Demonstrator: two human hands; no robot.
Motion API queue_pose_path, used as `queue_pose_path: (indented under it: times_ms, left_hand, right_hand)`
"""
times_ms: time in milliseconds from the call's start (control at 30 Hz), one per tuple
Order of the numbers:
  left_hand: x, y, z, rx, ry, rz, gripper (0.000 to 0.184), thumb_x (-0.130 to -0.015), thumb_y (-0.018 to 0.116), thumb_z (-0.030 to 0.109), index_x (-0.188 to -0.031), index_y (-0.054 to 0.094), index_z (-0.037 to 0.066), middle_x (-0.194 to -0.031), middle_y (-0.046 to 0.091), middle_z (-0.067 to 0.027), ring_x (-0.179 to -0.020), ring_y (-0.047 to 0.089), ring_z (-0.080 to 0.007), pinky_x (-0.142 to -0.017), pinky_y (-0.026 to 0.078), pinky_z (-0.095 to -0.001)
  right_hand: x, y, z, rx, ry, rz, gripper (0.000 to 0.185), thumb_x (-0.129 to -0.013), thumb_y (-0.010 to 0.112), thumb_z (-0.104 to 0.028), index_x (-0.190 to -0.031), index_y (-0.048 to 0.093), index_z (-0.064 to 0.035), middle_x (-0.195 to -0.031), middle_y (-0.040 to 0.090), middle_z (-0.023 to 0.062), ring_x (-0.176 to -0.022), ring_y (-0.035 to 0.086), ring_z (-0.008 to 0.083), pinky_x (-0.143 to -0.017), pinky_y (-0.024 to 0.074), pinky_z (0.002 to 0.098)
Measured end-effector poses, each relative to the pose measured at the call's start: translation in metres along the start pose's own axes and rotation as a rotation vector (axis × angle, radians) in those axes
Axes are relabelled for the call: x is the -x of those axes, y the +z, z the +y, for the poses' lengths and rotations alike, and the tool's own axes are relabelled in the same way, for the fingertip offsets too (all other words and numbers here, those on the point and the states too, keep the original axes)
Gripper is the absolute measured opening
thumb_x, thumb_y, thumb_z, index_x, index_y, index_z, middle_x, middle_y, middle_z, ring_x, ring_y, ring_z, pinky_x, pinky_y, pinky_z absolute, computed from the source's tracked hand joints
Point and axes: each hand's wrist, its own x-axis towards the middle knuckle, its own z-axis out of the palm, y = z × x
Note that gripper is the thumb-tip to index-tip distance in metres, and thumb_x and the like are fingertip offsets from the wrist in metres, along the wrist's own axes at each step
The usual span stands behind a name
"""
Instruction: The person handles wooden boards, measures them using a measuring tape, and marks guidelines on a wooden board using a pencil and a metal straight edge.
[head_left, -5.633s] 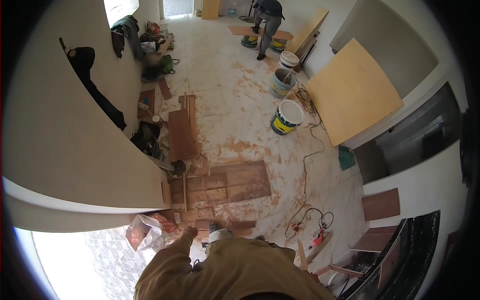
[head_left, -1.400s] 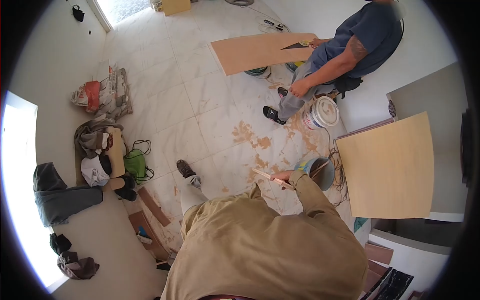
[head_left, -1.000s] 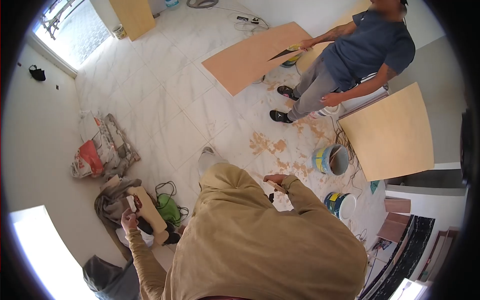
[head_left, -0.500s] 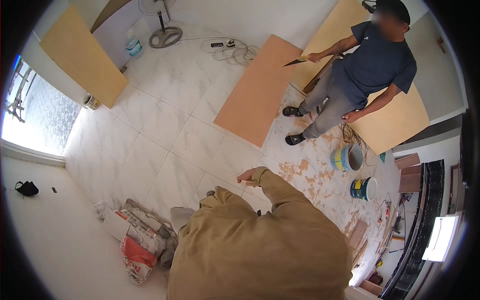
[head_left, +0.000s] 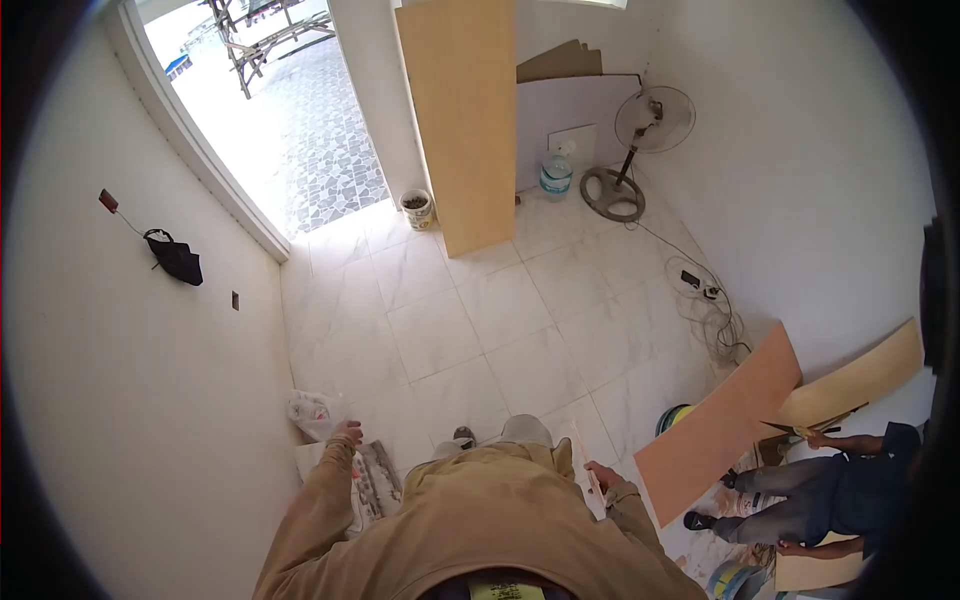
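Observation:
My right hand (head_left: 602, 476) is closed around a thin, pale strip of wood (head_left: 586, 452), which points forward beside my right leg. Out to the left, my left hand (head_left: 350, 432) hangs with its fingers loosely apart and nothing visible in it. Nearest to it are a whitish plastic bag (head_left: 314, 412) against the wall and a dusty stack of pieces (head_left: 380, 478) on the floor, partly hidden by my sleeve. Whether that hand touches the bag I cannot tell.
A tall plywood panel (head_left: 458, 130) leans near the open doorway, with a small bucket (head_left: 416, 210) beside it. A stand fan (head_left: 613, 194), a water bottle (head_left: 556, 176) and a tangled cord (head_left: 722, 318) lie ahead. At right, a co-worker (head_left: 850, 490) holds a handsaw beside a reddish board (head_left: 715, 425).
My view has swung left toward the doorway, so the co-worker and reddish board now sit at the lower right. My left hand has come into view, and more of the wood strip shows.

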Motion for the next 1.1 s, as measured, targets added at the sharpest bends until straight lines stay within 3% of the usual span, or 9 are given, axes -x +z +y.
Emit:
queue_pose_path:
  times_ms: [100,333,467,567,633,733,800,1000,1100]
  left_hand:
    - [-0.01,0.116,0.246,-0.44,0.333,0.116,0.047,-0.089,0.064,0.009,-0.135,0.056,0.006,-0.107,0.071,-0.0136,-0.081,0.07,-0.0221,-0.06,0.053,-0.0301]
    - [-0.041,0.301,0.656,-0.054,0.941,-0.189,0.037,-0.092,0.066,0.018,-0.127,0.062,0.006,-0.099,0.07,-0.0074,-0.075,0.068,-0.015,-0.067,0.054,-0.0261]
    - [-0.043,0.328,0.864,0.059,1.128,-0.008,0.032,-0.093,0.069,0.03,-0.116,0.07,0.008,-0.078,0.072,-0.0034,-0.073,0.069,-0.0137,-0.065,0.054,-0.027]
    - [-0.055,0.333,1.003,0.043,1.553,0.166,0.059,-0.082,0.081,0.037,-0.128,0.063,0.004,-0.111,0.069,-0.018,-0.102,0.067,-0.0258,-0.088,0.053,-0.0385]
    - [-0.088,0.324,1.07,-0.184,1.4,0.429,0.107,-0.07,0.087,0.046,-0.149,0.034,-0.003,-0.147,0.039,-0.0333,-0.133,0.046,-0.0373,-0.106,0.043,-0.0436]
    - [-0.162,0.328,1.127,-0.122,1.411,0.293,0.101,-0.068,0.09,0.041,-0.144,0.04,-0.004,-0.137,0.051,-0.0275,-0.127,0.052,-0.0343,-0.104,0.044,-0.0433]
    - [-0.154,0.338,1.113,-0.22,1.468,0.117,0.069,-0.074,0.088,0.031,-0.124,0.054,-0.003,-0.116,0.064,-0.0182,-0.107,0.062,-0.0264,-0.094,0.049,-0.0385]
    - [-0.127,0.362,1.05,0.162,1.642,-0.096,0.027,-0.085,0.076,0.012,-0.101,0.058,-0.001,-0.096,0.064,-0.0079,-0.087,0.06,-0.0153,-0.079,0.049,-0.0286]
    - [-0.132,0.361,1.044,0.097,1.581,-0.149,0.03,-0.09,0.074,0.014,-0.105,0.056,-0.003,-0.093,0.064,-0.0094,-0.081,0.061,-0.0157,-0.072,0.052,-0.0309]
  right_hand:
    - [-0.039,0.015,-0.013,-0.107,0.027,-0.095,0.064,-0.078,0.068,-0.052,-0.115,0.063,-0.0005,-0.094,0.064,0.0174,-0.076,0.06,0.0272,-0.065,0.0496,0.0426]
    - [-0.073,-0.001,-0.144,-0.162,0.071,-0.067,0.066,-0.077,0.069,-0.052,-0.121,0.061,-0.0045,-0.102,0.063,0.0193,-0.081,0.062,0.0305,-0.063,0.052,0.0428]
    - [-0.065,0.01,-0.234,-0.225,0.09,-0.043,0.069,-0.076,0.07,-0.053,-0.124,0.059,-0.0056,-0.103,0.062,0.02,-0.082,0.064,0.0324,-0.06,0.0525,0.043]
    - [-0.057,0.031,-0.27,-0.318,0.118,0.006,0.071,-0.075,0.07,-0.053,-0.126,0.058,-0.0064,-0.104,0.062,0.0205,-0.083,0.064,0.0338,-0.058,0.0528,0.0431]
    - [-0.046,0.047,-0.282,-0.4,0.131,0.045,0.072,-0.074,0.07,-0.054,-0.128,0.057,-0.007,-0.104,0.062,0.0209,-0.084,0.065,0.0347,-0.057,0.053,0.0431]
    - [-0.025,0.098,-0.293,-0.604,0.073,0.149,0.069,-0.077,0.066,-0.054,-0.126,0.058,-0.0063,-0.094,0.061,0.0186,-0.077,0.066,0.0327,-0.058,0.0524,0.043]
    - [0.012,0.152,-0.321,-0.678,0.067,0.235,0.065,-0.079,0.065,-0.053,-0.122,0.06,-0.0047,-0.096,0.061,0.0179,-0.074,0.066,0.0311,-0.059,0.0523,0.0432]
    - [0.048,0.284,-0.327,-0.498,-0.097,0.365,0.058,-0.081,0.065,-0.053,-0.115,0.065,-0.0062,-0.096,0.062,0.0171,-0.073,0.066,0.0292,-0.059,0.0529,0.0439]
    - [0.063,0.325,-0.331,-0.694,0.235,0.227,0.066,-0.077,0.067,-0.06,-0.118,0.066,-0.0082,-0.1,0.064,0.0155,-0.079,0.066,0.0265,-0.062,0.0528,0.0424]
